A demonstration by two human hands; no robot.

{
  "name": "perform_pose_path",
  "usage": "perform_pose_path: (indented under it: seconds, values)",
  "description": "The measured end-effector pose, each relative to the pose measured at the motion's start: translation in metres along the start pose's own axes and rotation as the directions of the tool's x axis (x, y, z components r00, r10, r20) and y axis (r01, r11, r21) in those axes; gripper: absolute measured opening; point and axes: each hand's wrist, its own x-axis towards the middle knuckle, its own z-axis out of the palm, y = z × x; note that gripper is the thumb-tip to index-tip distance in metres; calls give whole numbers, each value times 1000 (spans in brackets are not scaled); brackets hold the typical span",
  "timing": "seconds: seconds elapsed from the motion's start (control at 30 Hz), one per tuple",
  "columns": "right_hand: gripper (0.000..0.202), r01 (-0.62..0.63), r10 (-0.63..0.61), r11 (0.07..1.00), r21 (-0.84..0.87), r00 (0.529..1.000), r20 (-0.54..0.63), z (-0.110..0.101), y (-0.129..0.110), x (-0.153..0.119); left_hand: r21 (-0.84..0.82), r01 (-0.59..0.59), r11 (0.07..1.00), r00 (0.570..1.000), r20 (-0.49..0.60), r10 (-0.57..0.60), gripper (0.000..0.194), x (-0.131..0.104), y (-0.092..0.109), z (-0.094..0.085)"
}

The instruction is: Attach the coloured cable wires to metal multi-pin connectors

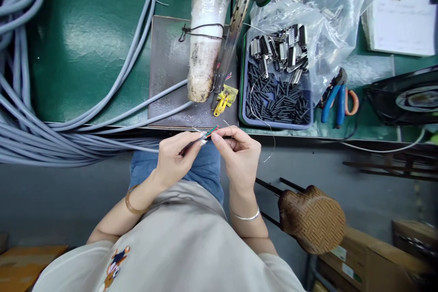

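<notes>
My left hand (179,155) is closed around the end of a grey cable (147,147), just in front of the table's edge. Thin coloured wires (212,131), green and red among them, fan out of that end toward the right. With thumb and index finger pinched, my right hand (237,153) grips the tips of these wires. A fine silvery strand (273,134) hangs loosely by the right hand and loops over the bin's front. Which individual wire sits in the pinch is too small to make out.
Grey cables (51,139) lie heaped at the left. Behind the hands stand a wrapped white tube (205,45) and a yellow clip (222,104) on a dark mat (167,54). A bin (276,123) holds connectors and black sleeves. Pliers (338,100), a fan (410,96) and a stool (315,219) are right.
</notes>
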Motion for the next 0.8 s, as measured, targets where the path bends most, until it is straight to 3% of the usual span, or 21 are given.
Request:
perform_pose_path:
  seconds: [0.8]
  values:
    - [20,-109,110,994,-16,993,52,-8,-1,6,168,-150,974,989,27,148,12,-6,-6,4]
